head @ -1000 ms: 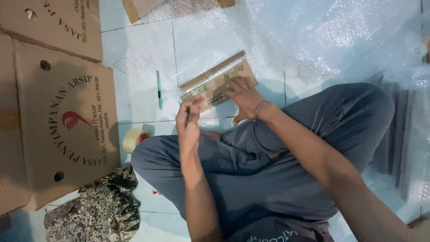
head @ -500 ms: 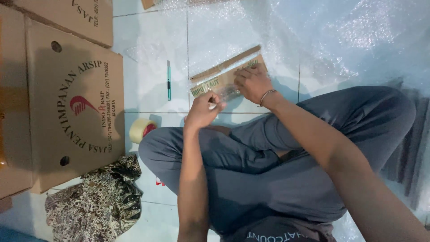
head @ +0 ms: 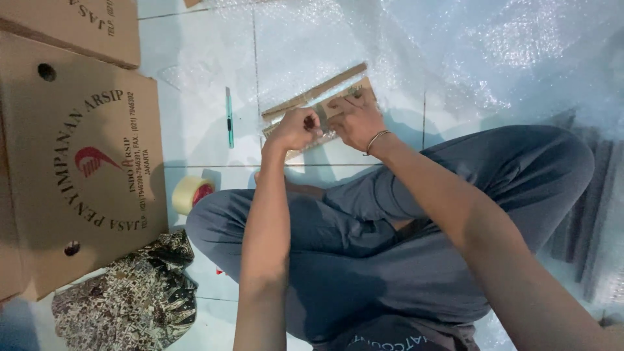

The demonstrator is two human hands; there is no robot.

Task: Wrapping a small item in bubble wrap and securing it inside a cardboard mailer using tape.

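Flat brown cardboard piece lies on the tiled floor just ahead of the person's crossed legs, partly under clear plastic or tape; a sheet of bubble wrap spreads behind and to the right of it. Left hand is closed in a pinch at the near edge of the piece, seemingly on a strip of clear tape, though the strip itself is hard to make out. Right hand lies flat on top, fingers pressing the piece down. Judgement: wrapping or taping looks under way, not finished; one long edge appears bare. What sits inside the piece is hidden. Left of it, apart, lie a green pen-like cutter and a tape roll, half covered by the knee. Large printed cardboard boxes are cut off at the frame's left edge; a patterned cloth lies below.
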